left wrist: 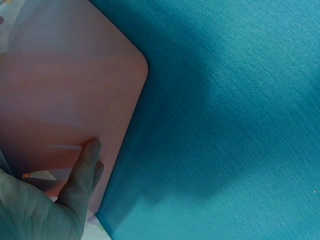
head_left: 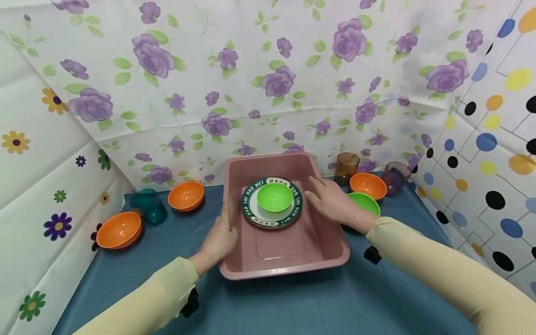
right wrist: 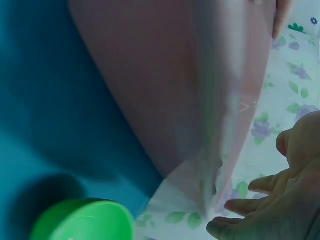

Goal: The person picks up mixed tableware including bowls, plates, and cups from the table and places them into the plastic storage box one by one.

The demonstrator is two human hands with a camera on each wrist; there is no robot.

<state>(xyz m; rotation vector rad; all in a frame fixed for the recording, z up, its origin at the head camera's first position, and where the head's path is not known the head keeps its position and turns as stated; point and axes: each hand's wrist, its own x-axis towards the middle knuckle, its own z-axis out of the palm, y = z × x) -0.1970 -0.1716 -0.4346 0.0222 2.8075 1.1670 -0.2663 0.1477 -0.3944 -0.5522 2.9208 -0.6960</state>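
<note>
A pink plastic basin (head_left: 280, 258) stands on the blue cloth. In it lies a round plate (head_left: 271, 224) with a dark green lettered rim, and a lime green bowl (head_left: 275, 197) sits on that plate. My left hand (head_left: 219, 238) lies along the basin's left side; the left wrist view shows its extended fingers (left wrist: 86, 162) against the outer wall. Over the right rim reaches my right hand (head_left: 328, 200), fingers spread and pointing inward. In the right wrist view nothing is between its fingers; whether it touches the rim I cannot tell.
On the left stand two orange bowls (head_left: 119, 230) and a teal cup (head_left: 149, 207) on its side. At right are an orange bowl (head_left: 368, 185), another green bowl (head_left: 365, 203), a brown cup (head_left: 346, 168) and a purple cup (head_left: 395, 178). Flowered sheets (head_left: 251, 70) hang behind.
</note>
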